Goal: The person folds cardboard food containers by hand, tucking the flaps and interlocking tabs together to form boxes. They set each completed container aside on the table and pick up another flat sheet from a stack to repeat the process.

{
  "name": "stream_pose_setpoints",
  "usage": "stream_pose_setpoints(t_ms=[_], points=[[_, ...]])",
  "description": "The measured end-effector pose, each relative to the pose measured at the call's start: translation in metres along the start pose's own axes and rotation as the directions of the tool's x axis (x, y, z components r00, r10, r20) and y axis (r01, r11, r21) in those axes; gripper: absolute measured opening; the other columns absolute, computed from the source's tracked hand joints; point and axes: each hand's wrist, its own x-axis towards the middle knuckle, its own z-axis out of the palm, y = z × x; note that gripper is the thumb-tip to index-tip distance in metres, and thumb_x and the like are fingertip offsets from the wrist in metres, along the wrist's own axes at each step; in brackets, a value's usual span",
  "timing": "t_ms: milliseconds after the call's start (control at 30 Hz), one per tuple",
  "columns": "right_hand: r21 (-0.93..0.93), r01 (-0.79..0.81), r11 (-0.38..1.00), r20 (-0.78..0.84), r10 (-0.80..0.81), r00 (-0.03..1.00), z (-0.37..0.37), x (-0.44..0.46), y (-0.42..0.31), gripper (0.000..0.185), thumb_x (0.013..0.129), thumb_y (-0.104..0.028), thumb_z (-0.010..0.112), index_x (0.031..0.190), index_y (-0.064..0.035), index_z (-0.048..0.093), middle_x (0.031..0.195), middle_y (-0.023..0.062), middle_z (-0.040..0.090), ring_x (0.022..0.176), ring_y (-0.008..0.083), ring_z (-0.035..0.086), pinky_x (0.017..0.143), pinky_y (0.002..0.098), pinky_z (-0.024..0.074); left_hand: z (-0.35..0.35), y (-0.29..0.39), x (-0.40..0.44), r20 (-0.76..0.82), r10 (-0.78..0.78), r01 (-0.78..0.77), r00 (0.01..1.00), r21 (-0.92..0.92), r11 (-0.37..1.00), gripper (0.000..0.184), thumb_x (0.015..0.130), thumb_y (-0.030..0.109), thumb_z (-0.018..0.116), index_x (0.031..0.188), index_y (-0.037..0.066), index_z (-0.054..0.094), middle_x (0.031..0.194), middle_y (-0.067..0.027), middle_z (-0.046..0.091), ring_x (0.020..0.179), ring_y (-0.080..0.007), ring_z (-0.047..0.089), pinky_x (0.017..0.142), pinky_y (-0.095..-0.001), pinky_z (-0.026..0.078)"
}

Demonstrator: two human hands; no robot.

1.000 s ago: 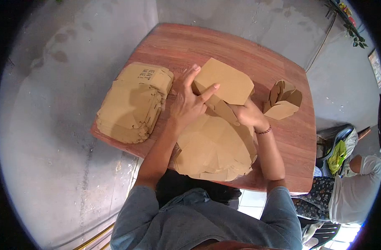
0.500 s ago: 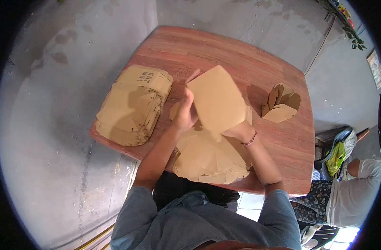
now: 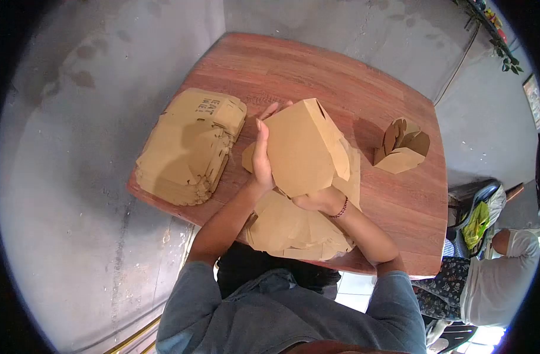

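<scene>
Between my two hands is a brown cardboard box (image 3: 299, 147), partly folded, tilted, with side flaps sticking out at its right. My left hand (image 3: 263, 156) holds its left side, thumb on the near face and fingertips behind it. At the box's lower end, my right hand (image 3: 323, 200) grips from below; some of its fingers are hidden by the cardboard. Under the hands lies a loose pile of flat cardboard pieces (image 3: 299, 230) at the table's front edge.
A neat stack of flat cardboard with printed lettering (image 3: 184, 147) lies at the table's left. A folded open box (image 3: 403, 150) stands at the right of the wooden table (image 3: 317, 65). Beyond the table's right side, a person in a white top (image 3: 500, 277) is partly visible.
The cardboard box has turned and tipped, so its side flaps now show at the right. My right hand has moved left and toward me, under the box's lower end.
</scene>
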Motion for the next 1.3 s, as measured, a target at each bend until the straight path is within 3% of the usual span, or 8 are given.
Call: stream_pose_setpoints(t_ms=[267, 333, 500, 633, 733, 1033, 1067, 1300], points=[[0.164, -0.015, 0.986, -0.01, 0.017, 1.0, -0.013, 0.003, 0.009, 0.042, 0.081, -0.01, 0.069, 0.123, -0.0035, 0.063, 0.125, 0.0169, 0.063, 0.116, 0.036, 0.06, 0.099, 0.0457, 0.0477, -0.013, 0.001, 0.006, 0.107, 0.0, 0.004, 0.994, -0.036, 0.999, 0.063, 0.105, 0.044, 0.038, 0.151, 0.004, 0.023, 0.15, -0.0138, 0.041, 0.137, -0.0248, 0.043, 0.113, -0.0421, 0.037], [0.35, -0.155, 0.924, 0.134, 0.114, 0.984, -0.026, -0.001, 0.022, 0.048, 0.084, -0.017, 0.073, 0.129, -0.0059, 0.061, 0.131, 0.015, 0.062, 0.12, 0.033, 0.059, 0.101, 0.0445, 0.047, -0.009, 0.004, 0.006, 0.149, 0.006, 0.001, 0.989, -0.045, 0.999, 0.067, 0.102, 0.045, 0.043, 0.151, 0.004, 0.024, 0.149, -0.0141, 0.041, 0.136, -0.0249, 0.043, 0.113, -0.0416, 0.037], [0.292, -0.137, 0.947, 0.019, 0.137, 0.99, -0.033, -0.001, 0.034, 0.048, 0.084, -0.018, 0.073, 0.129, -0.0068, 0.061, 0.132, 0.0144, 0.061, 0.121, 0.0324, 0.059, 0.101, 0.0442, 0.0467, -0.009, 0.016, 0.008, 0.301, 0.057, -0.112, 0.952, 0.169, 0.979, 0.08, 0.091, 0.043, 0.061, 0.149, 0.003, 0.026, 0.144, -0.0148, 0.042, 0.134, -0.027, 0.044, 0.111, -0.0412, 0.036], [0.24, -0.119, 0.964, -0.084, 0.143, 0.986, -0.033, 0.002, 0.039, 0.049, 0.084, -0.019, 0.073, 0.13, -0.0076, 0.061, 0.133, 0.0137, 0.061, 0.122, 0.0319, 0.059, 0.102, 0.044, 0.0464, -0.023, 0.018, 0.02, 0.372, 0.072, -0.183, 0.926, 0.275, 0.944, 0.073, 0.092, 0.033, 0.061, 0.149, 0.003, 0.027, 0.146, -0.015, 0.041, 0.134, -0.0276, 0.043, 0.112, -0.0422, 0.036], [0.204, -0.112, 0.973, -0.156, 0.145, 0.977, -0.046, -0.023, 0.033, 0.049, 0.084, -0.02, 0.073, 0.13, -0.0083, 0.061, 0.134, 0.0132, 0.061, 0.122, 0.0315, 0.059, 0.102, 0.0438, 0.0462, -0.024, 0.017, 0.026, 0.421, 0.123, -0.346, 0.899, 0.509, 0.788, 0.067, 0.093, 0.023, 0.061, 0.148, 0.002, 0.029, 0.147, -0.0161, 0.04, 0.134, -0.0272, 0.043, 0.113, -0.0427, 0.035], [0.071, -0.105, 0.992, -0.381, 0.124, 0.916, -0.054, -0.017, 0.058, 0.051, 0.085, -0.023, 0.074, 0.132, -0.0102, 0.06, 0.136, 0.0118, 0.06, 0.124, 0.0303, 0.058, 0.104, 0.0433, 0.0455, -0.021, 0.02, 0.019, 0.236, -0.054, -0.071, 0.97, 0.488, 0.87, 0.06, 0.097, 0.029, 0.06, 0.145, 0.003, 0.034, 0.142, -0.0144, 0.043, 0.127, -0.0258, 0.049, 0.108, -0.043, 0.044], [-0.287, -0.085, 0.954, -0.319, -0.011, 0.948, -0.063, -0.014, 0.059, 0.053, 0.086, -0.029, 0.073, 0.135, -0.0139, 0.059, 0.139, 0.0093, 0.058, 0.129, 0.0296, 0.054, 0.107, 0.0428, 0.0428, -0.02, 0.021, 0.019, 0.195, -0.103, 0.003, 0.975, 0.454, 0.891, 0.064, 0.098, 0.035, 0.057, 0.147, 0.004, 0.031, 0.142, -0.0146, 0.042, 0.129, -0.0266, 0.048, 0.104, -0.0435, 0.047], [-0.529, 0.036, 0.848, -0.11, -0.111, 0.988, -0.053, 0.003, 0.035, 0.048, 0.092, -0.03, 0.065, 0.136, -0.0148, 0.058, 0.142, 0.0099, 0.056, 0.134, 0.0304, 0.049, 0.112, 0.0446, 0.0388, -0.023, -0.01, 0.008, 0.294, -0.276, 0.232, 0.915, 0.175, 0.957, 0.083, 0.096, 0.057, 0.054, 0.154, 0.016, 0.011, 0.15, -0.0125, 0.026, 0.135, -0.0266, 0.041, 0.109, -0.0473, 0.043]])
